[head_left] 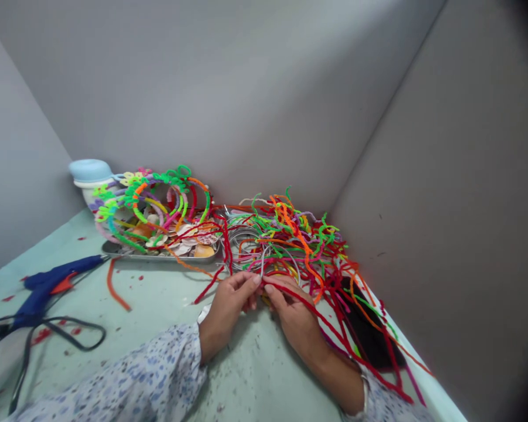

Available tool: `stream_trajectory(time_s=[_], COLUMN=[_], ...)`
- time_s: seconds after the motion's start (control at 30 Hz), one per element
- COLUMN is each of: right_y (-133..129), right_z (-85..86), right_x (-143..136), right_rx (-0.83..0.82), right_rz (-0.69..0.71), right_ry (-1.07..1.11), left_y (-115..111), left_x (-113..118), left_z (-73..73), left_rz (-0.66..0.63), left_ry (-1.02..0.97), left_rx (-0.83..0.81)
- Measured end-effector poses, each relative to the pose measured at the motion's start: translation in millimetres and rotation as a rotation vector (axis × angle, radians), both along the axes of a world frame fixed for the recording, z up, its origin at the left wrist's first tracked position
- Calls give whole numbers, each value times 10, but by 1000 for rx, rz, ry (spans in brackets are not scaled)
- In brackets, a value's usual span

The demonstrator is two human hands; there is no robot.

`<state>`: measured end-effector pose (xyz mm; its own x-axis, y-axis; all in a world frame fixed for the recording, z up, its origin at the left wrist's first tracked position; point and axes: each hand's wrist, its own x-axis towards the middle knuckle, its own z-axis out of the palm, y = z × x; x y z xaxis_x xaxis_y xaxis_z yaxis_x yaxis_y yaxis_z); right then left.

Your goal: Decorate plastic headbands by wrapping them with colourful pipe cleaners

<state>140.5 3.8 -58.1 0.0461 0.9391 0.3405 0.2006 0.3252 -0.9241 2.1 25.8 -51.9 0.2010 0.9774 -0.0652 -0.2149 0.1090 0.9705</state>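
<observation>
My left hand (234,302) and my right hand (293,310) meet near the middle, fingertips almost touching, both closed in a pinch. Between them is the end of a red pipe cleaner (319,315), which runs back over my right hand and forearm toward the lower right. A thin silvery wire (263,258) rises from the pinched fingertips; which hand grips it is hard to tell. Just beyond the hands lie coils of silver wire (242,239) and a heap of pipe cleaners (308,234) in orange, green, red and purple.
Decorated pipe-cleaner hoops (161,202) rest on a metal tray (176,258) of shells at the back left, beside a blue-lidded white container (92,176). A blue glue gun (48,287) with a looping black cord lies left. A dark flat object (369,328) sits right, against the wall.
</observation>
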Motion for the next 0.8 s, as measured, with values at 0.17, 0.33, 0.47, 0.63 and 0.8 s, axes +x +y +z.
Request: stream_trajectory(time_s=[0.17, 0.33, 0.47, 0.63, 0.8], right_y=[6, 43, 67, 65, 77], right_z=[15, -31, -65, -60, -58], right_x=[-9, -23, -42, -58, -60], right_rx=[-35, -50, -73, -171, -205], right_rz=[9, 2, -43, -32, -50], right_ry=[-24, -29, 13, 103, 113], left_y=[33, 34, 9, -3, 12], left_x=[0, 10, 18, 17, 9], left_z=[-18, -3, 13, 28, 23], left_rz=[0, 32, 53, 74, 103], left_ry=[26, 46, 68, 91, 109], left_rx=[-16, -11, 6, 52, 50])
